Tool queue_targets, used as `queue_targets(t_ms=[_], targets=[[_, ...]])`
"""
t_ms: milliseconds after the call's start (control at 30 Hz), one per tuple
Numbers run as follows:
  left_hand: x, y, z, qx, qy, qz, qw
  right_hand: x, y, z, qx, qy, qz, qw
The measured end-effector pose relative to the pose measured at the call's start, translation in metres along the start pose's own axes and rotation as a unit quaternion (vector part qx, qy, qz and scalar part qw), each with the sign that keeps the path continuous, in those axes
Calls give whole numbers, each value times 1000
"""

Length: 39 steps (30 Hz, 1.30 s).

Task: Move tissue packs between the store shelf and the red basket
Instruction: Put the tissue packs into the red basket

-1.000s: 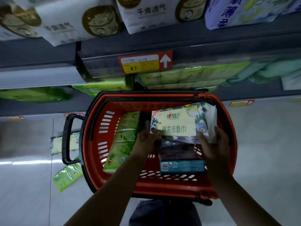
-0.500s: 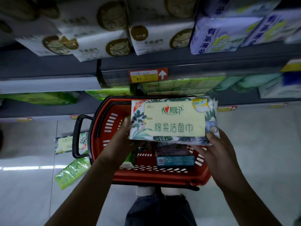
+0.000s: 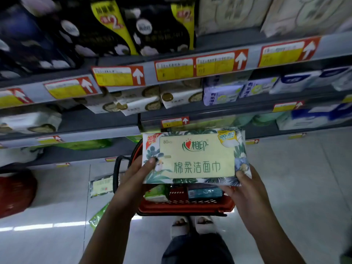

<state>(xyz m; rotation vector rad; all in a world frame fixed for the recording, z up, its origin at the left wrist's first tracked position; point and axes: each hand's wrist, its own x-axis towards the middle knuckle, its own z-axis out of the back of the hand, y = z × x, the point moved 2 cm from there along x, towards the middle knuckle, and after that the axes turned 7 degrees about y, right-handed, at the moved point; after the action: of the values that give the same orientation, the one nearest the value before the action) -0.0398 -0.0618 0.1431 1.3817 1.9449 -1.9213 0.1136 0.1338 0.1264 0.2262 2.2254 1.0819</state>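
Both hands, left (image 3: 140, 173) and right (image 3: 247, 189), grip the tissue pack (image 3: 194, 157), now lifted out of the red basket (image 3: 186, 207), likely shelf-bound

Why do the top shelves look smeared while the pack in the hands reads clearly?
Head view: the tissue pack is sharp, the black packs above are blurred, probably by camera motion; the wide lens bows the shelf rail; light is dim, with glare streaking the floor.
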Motion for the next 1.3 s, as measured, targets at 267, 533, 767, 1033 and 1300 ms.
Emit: queue_targets(t_ms=[267,533,767,1033,1300], targets=[[-87,-76,-41,3,-31,-54,998,-70,66,-33,26,7,33,999],[-146,-149,-77,-23,0,-124,992,-107,151,-64,14,42,100,994],[-194,-206,-101,-13,38,-192,981,-145,212,-94,43,68,155,985],[-230,-271,-98,49,30,-278,959,-173,261,-138,51,77,200,975],[-260,-305,-102,20,-23,-306,952,-190,312,-171,34,120,237,963]])
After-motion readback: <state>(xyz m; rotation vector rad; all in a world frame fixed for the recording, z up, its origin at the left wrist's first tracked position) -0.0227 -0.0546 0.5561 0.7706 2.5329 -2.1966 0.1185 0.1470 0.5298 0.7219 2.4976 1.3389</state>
